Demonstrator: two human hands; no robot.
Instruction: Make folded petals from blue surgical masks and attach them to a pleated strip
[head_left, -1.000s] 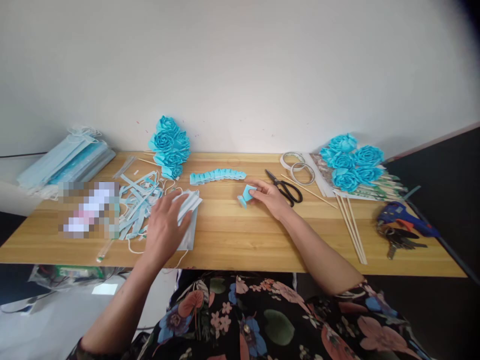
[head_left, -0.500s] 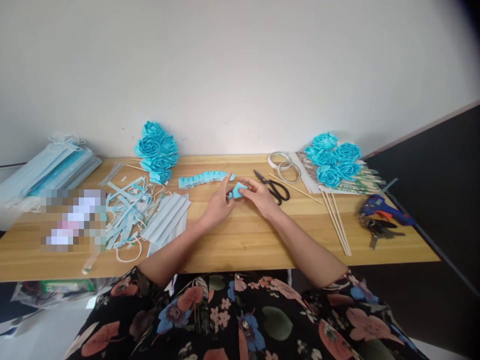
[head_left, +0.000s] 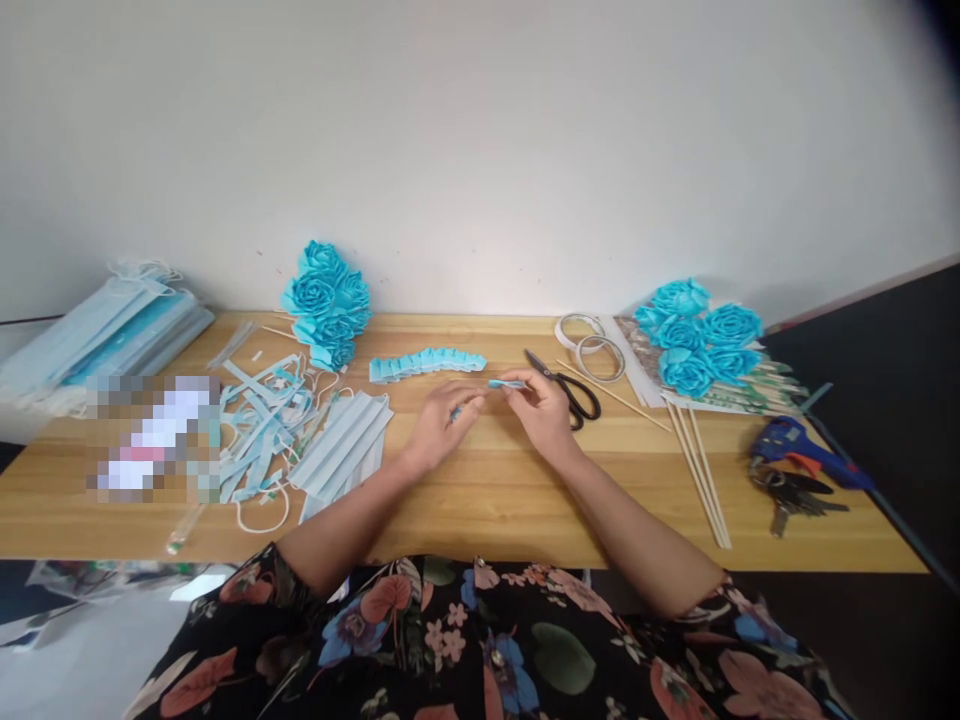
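My right hand [head_left: 544, 412] pinches a small blue fabric petal [head_left: 505, 384] between thumb and fingers, held nearly edge-on above the table. Close by on its left, my left hand [head_left: 445, 422] is closed, and a bit of blue fabric [head_left: 455, 412] shows between its fingers. Its fingertips come near the petal; whether they touch it I cannot tell. Behind my hands lies a row of overlapping blue petals [head_left: 427, 364]. Black-handled scissors [head_left: 574, 390] rest just beyond my right hand.
Blue fabric roses [head_left: 322, 300] stand left; more roses [head_left: 686, 335] lie right. Cut strips [head_left: 262, 430], pleated masks [head_left: 345, 440] and a mask stack [head_left: 112, 325] fill the left side. Tape rolls [head_left: 600, 358], sticks [head_left: 697, 475], a glue gun [head_left: 806, 452] and keys [head_left: 795, 490] are right.
The petal in my right hand has turned from showing its flat face to nearly edge-on. My left fingers have folded down from a raised position. The view has shifted slightly.
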